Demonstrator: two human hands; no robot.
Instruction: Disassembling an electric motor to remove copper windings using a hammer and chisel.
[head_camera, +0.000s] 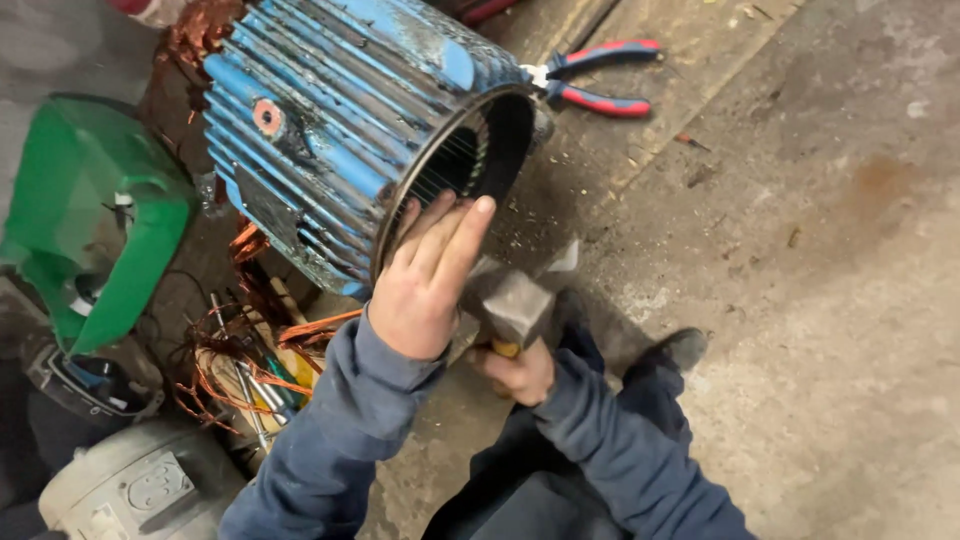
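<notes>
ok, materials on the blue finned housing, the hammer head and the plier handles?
Blue finned housing: looks like cast metal, painted blue; the paint is chipped and grimy, with bare grey along the rim by the left hand.
Hammer head, held by the right hand: dull grey block, likely steel, unpainted.
Plier handles: red and blue grips, probably plastic or rubber over metal.
</notes>
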